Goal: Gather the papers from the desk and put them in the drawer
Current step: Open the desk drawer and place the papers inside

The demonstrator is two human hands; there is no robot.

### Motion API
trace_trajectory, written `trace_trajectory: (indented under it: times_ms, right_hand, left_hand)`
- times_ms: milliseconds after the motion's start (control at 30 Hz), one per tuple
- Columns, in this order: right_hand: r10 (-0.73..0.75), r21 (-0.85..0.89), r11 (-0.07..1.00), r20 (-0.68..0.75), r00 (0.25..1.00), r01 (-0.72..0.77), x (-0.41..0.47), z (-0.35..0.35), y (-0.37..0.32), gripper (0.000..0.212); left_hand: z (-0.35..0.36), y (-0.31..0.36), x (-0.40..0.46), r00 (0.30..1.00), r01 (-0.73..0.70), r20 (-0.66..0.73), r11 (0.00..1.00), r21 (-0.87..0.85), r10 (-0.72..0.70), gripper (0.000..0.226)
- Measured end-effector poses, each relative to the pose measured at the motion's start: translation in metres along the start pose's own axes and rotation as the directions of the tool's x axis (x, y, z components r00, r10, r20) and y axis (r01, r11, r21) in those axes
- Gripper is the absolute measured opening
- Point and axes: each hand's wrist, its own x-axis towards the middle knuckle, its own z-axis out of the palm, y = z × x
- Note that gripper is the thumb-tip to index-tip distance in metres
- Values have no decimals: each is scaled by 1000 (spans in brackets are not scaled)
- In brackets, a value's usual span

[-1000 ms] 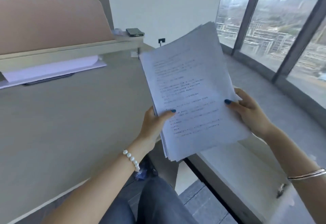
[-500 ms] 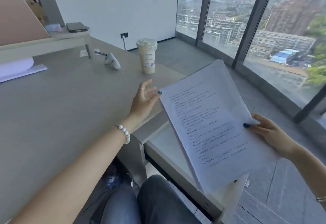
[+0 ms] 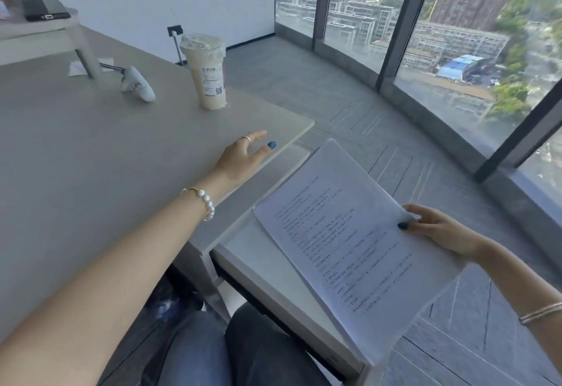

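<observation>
The papers (image 3: 349, 248) hang over the open drawer (image 3: 267, 267), pinched at one edge by the right hand (image 3: 438, 229). The left hand (image 3: 243, 157), fingers spread and empty, hovers above the desk (image 3: 91, 157). Gathering looks done; laying them inside remains.

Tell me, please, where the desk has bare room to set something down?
The desk is bare from its near edge up to the left hand. It is crowded farther back: the cup, a white device and the riser leg stand close together.
</observation>
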Motion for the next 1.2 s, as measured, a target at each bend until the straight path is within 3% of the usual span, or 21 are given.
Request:
trace_trajectory:
  times_ms: [233,467,633,767,900,967,1067,1200]
  right_hand:
    - [28,-6,1000,44,999,-27,18,3,13,29]
    - [67,-145,988,132,989,-48,37,21,6,28]
    - [134,-327,941,131,982,-85,62,29,7,38]
    - [268,-323,926,195,943,-196,76,37,15,37]
    - [289,-442,881,216,933,-171,89,54,17,36]
    - [250,-530,841,200,947,-110,98,63,18,43]
    - [200,-727,683,95,975,-70,110,77,25,59]
    - [72,-819,569,-39,997,-73,99,80,31,77]
  left_hand:
    - [1,-9,2,1000,9,3,999,41,-10,51]
    - [2,-12,1,1000,-4,-2,999,52,4,62]
    - [5,-12,3,999,-5,-53,1000,28,7,44]
    - [7,-12,3,998,1,-63,1000,11,0,42]
    - [7,-11,3,998,-5,-66,1000,14,6,42]
    - [7,-11,2,998,1,-68,1000,17,0,39]
    - [7,-11,2,997,27,-74,1000,9,-27,37]
    - [7,-10,2,997,27,-66,1000,7,-26,35]
